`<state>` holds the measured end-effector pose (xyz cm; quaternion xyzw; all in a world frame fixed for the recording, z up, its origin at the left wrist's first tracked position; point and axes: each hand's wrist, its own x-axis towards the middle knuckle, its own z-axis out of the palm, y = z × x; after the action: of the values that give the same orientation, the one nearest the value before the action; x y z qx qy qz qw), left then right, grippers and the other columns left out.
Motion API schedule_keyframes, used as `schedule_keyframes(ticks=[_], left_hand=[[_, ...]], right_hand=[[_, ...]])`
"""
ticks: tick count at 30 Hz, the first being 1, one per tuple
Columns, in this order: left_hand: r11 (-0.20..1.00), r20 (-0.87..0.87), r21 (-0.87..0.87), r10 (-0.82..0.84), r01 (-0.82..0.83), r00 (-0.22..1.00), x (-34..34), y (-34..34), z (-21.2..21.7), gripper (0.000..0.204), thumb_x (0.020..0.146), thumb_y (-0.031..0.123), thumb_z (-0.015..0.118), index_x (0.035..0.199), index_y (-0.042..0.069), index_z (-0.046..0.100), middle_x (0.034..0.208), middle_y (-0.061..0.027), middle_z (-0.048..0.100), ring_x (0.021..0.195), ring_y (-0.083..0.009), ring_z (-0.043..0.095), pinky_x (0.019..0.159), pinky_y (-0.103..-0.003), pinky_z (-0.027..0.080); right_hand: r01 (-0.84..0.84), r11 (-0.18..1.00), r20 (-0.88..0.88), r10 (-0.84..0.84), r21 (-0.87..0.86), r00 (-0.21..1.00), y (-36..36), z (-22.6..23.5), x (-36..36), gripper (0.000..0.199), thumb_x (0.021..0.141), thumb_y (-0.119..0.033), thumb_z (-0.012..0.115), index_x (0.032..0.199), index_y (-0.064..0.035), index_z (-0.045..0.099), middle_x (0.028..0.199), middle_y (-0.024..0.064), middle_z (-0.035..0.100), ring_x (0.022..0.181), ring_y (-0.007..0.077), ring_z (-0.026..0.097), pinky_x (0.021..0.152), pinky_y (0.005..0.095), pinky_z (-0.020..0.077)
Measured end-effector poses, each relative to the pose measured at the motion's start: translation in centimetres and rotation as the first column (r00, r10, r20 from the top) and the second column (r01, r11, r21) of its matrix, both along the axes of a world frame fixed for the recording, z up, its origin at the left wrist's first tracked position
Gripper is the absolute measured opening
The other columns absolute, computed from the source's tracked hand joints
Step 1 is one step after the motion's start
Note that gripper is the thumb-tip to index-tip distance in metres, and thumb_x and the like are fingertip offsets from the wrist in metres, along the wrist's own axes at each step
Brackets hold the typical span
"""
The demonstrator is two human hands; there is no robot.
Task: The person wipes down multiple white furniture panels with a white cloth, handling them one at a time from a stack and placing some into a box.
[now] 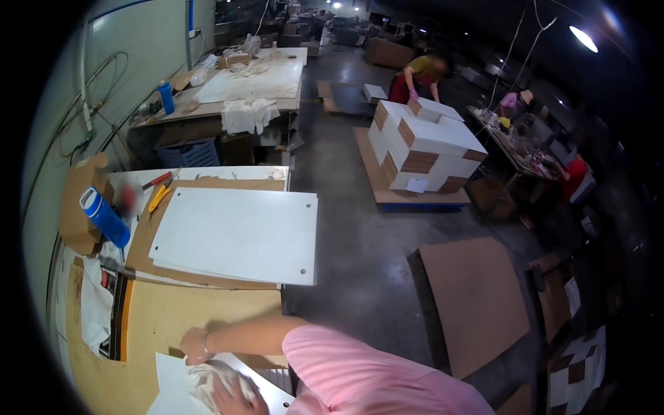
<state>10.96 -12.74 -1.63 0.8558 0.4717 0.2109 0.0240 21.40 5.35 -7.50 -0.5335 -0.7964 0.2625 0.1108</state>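
Note:
A white panel (169, 387) lies on the tan work surface at the bottom of the view, with a dark round hole near its right corner. My left hand (235, 397) presses a crumpled white cloth (200, 387) onto it, fingers bent over the fabric. Coming in from the right in a pink sleeve, my right arm crosses above the panel. My right hand (196, 346), with a bracelet at the wrist, is closed at the panel's far edge; its fingertips are partly hidden. Beyond, white panels (235, 232) with corner holes lie stacked on brown cardboard.
Yellow-handled pliers (160, 196), a blue bottle (104, 218) and a cardboard box (83, 200) stand or lie at the left. A pallet of white and brown boards (429, 149) is at the right, a co-worker (418, 76) behind it. A brown sheet (474, 297) lies on the floor.

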Motion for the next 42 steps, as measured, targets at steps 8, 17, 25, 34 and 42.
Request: schedule_keyframes(ticks=[8,17,25,34,42], left_hand=[[0.703,-0.015,-0.056,0.709,-0.709,0.705,-22.5,-11.0,-4.1,0.049,0.089,0.038,0.065,0.116,-0.003,0.063,0.119,-0.0291,0.059,0.111,-0.0427,0.057,0.096,-0.048,0.046],[0.57,0.415,-0.763,0.793,-0.304,0.447,-10.9,-7.6,-2.7,0.041,0.087,0.031,0.067,0.111,-0.002,0.065,0.112,-0.024,0.062,0.103,-0.0359,0.059,0.089,-0.043,0.048],[0.305,0.335,-0.941,0.899,0.145,0.282,-3.6,-6.4,-5.2,0.034,0.086,0.025,0.068,0.106,-0.001,0.066,0.106,-0.0194,0.065,0.097,-0.0299,0.061,0.084,-0.038,0.049],[0.267,0.355,-0.928,0.845,0.259,0.4,0.2,-3.1,-4.3,0.026,0.084,0.019,0.069,0.101,-0.001,0.068,0.099,-0.0143,0.068,0.089,-0.0231,0.064,0.078,-0.033,0.051],[0.175,0.452,-0.884,0.559,0.434,0.695,14.0,9.1,-7.7,0.021,0.089,0.019,0.063,0.096,0.0,0.07,0.086,-0.0072,0.069,0.074,-0.0172,0.065,0.066,-0.031,0.052]], right_hand=[[0.089,0.991,0.006,-0.089,-0.103,0.996,0.2,-0.7,-0.2,0.03,0.076,-0.027,0.058,0.081,-0.001,0.073,0.087,0.019,0.071,0.087,0.0323,0.069,0.077,0.0417,0.0538],[0.092,0.984,0.0,-0.093,-0.152,0.996,-0.8,3.8,-1.3,0.028,0.075,-0.016,0.054,0.089,-0.0027,0.075,0.095,0.0156,0.072,0.094,0.0297,0.069,0.079,0.0421,0.0541],[0.113,0.988,0.004,-0.114,-0.101,0.994,-1.3,6.1,3.7,0.029,0.071,-0.018,0.058,0.088,-0.0017,0.074,0.093,0.0185,0.072,0.091,0.0329,0.069,0.075,0.0436,0.0552],[0.542,0.84,-0.091,-0.542,-0.029,0.835,-5.6,5.1,26.9,0.053,0.08,-0.049,0.06,0.076,0.0024,0.069,0.073,0.0229,0.066,0.072,0.0382,0.066,0.066,0.0472,0.0497],[0.773,0.634,0.126,-0.769,0.015,0.627,-7.0,5.4,41.9,0.053,0.085,-0.049,0.054,0.091,-0.0002,0.072,0.097,0.0234,0.069,0.095,0.0398,0.066,0.082,0.0474,0.0511]])
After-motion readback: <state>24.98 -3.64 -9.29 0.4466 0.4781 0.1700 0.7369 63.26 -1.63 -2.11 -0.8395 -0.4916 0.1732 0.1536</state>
